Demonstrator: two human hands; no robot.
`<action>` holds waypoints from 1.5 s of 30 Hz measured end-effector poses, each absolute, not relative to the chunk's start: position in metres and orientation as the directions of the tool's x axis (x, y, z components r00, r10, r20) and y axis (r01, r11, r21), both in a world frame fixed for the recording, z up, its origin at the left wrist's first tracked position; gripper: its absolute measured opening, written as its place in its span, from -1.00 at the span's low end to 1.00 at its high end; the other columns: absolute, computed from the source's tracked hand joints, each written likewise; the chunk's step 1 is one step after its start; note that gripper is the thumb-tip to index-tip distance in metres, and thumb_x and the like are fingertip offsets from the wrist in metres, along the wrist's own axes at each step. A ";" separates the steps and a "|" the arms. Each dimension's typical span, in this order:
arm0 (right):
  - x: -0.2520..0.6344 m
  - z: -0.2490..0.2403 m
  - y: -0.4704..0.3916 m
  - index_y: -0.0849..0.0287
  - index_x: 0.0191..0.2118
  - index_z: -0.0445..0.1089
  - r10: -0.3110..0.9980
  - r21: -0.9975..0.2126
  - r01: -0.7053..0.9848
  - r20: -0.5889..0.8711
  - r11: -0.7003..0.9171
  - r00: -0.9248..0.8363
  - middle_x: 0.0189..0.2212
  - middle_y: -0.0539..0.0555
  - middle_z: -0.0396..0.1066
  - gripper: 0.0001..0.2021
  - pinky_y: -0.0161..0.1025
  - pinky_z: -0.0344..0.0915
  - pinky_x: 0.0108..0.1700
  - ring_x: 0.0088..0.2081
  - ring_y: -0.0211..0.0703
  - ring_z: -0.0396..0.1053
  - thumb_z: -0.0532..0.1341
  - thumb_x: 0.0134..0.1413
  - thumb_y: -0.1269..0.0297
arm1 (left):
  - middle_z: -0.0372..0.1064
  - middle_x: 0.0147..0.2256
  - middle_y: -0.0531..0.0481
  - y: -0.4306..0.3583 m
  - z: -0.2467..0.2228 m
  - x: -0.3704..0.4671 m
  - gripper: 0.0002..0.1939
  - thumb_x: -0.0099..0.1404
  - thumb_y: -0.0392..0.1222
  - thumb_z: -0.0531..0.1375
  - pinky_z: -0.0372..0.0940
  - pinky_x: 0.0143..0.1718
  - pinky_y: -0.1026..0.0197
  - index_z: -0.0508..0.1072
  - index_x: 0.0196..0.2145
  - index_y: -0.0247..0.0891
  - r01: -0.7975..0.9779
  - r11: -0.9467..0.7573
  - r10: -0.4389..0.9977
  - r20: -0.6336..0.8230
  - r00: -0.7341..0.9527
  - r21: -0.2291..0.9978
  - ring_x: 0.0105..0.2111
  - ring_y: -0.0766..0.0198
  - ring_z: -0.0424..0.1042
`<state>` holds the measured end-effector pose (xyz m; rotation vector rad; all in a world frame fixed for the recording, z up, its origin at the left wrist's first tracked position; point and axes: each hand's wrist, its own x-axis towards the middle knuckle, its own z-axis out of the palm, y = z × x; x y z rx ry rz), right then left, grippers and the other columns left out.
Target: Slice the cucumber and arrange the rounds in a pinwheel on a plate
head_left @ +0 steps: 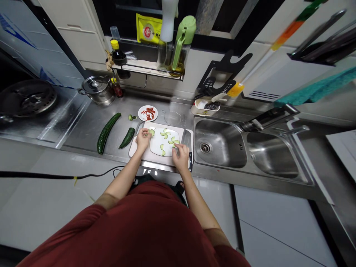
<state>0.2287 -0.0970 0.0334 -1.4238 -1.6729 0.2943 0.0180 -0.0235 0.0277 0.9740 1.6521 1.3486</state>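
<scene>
A white square plate [157, 141] lies on a pale cutting board [144, 160], with cucumber slices [165, 133] set out on it in small groups. At the plate's upper left, my left hand [143, 139] has its fingers closed round cucumber slices [151, 132]. My right hand [181, 157] is at the plate's right side, thumb and finger pinched at a cucumber slice [176, 142] beside a group there. A kitchen knife [186, 139] with a black handle rests on the board's right side. Left of the board are a cut cucumber [127, 138] and a whole cucumber [108, 132].
Behind the board sit a small plate of chopped red pieces [148, 113] and cucumber ends [131, 117]. A double sink [219, 144] is to the right. A lidded pot [98, 90] and a stove burner [27, 98] stand left. Bottles line a wall shelf [147, 69].
</scene>
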 end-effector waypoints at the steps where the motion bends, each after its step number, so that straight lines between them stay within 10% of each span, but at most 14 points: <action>1: 0.227 0.038 -0.093 0.11 -0.11 0.44 0.880 -0.676 0.664 0.471 0.318 0.058 -0.21 0.15 0.34 -0.77 0.01 0.25 -0.01 -0.08 0.02 0.26 0.11 0.18 0.27 | 0.34 -0.41 0.09 -0.024 0.033 0.019 -0.72 0.01 -0.27 0.27 0.17 -0.25 0.26 0.33 -0.28 -0.20 0.047 0.097 0.924 -0.072 -0.376 0.994 -0.39 0.35 0.35; 17: 0.196 0.109 -0.038 0.10 -0.24 0.48 0.963 -0.932 0.242 0.255 0.270 -0.092 -0.24 0.05 0.49 -0.82 -0.24 0.31 -0.22 -0.17 -0.13 0.38 0.20 0.09 0.17 | 0.39 -0.43 0.10 -0.050 0.121 0.035 -0.59 0.00 -0.22 0.36 0.16 -0.28 0.28 0.33 -0.19 -0.21 -0.085 -0.007 1.000 0.008 0.013 0.996 -0.38 0.35 0.40; 33: 0.193 0.119 -0.029 0.13 -0.40 0.41 0.963 -0.951 0.152 0.269 0.268 -0.012 -0.38 0.02 0.43 -0.78 -0.27 0.33 -0.26 -0.27 -0.18 0.37 0.20 0.11 0.09 | 0.41 -0.43 0.07 -0.047 0.116 0.040 -0.61 0.03 -0.11 0.35 0.19 -0.34 0.32 0.39 -0.18 -0.23 -0.242 0.148 0.985 -0.165 -0.051 0.959 -0.40 0.38 0.38; 45: 0.197 0.128 -0.031 0.12 -0.39 0.41 0.927 -0.902 0.211 0.370 0.376 -0.071 -0.31 0.04 0.45 -0.83 -0.21 0.30 -0.18 -0.19 -0.15 0.37 0.18 0.15 0.18 | 0.37 -0.50 0.07 -0.050 0.117 0.050 -0.63 0.16 0.13 0.26 0.19 -0.57 0.35 0.35 -0.27 -0.21 -0.538 0.624 0.781 -0.469 0.412 0.567 -0.60 0.42 0.32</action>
